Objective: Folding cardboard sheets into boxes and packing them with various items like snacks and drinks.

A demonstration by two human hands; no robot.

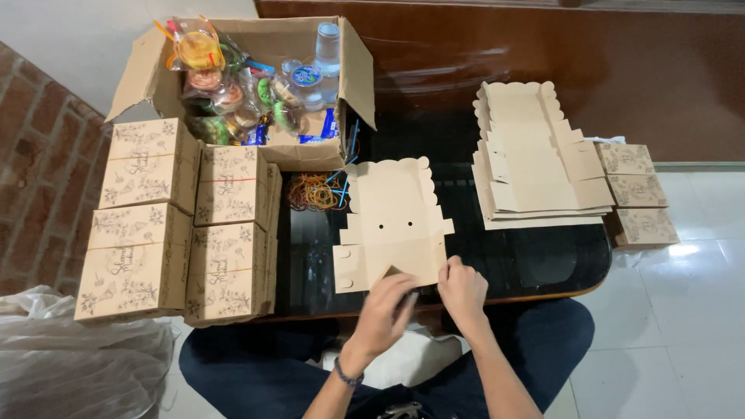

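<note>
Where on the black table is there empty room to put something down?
A bare strip of the black table runs between the flat box cutout and the stack of unfolded boxes. More bare glass lies in front of that stack, near the right hand. It's crowded on the left: folded boxes, rubber bands and the open carton.

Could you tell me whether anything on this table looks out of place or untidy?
Only a loose tangle of rubber bands spilled on the dark table beside the open carton. The flat box blanks and folded boxes sit in tidy stacks.
</note>
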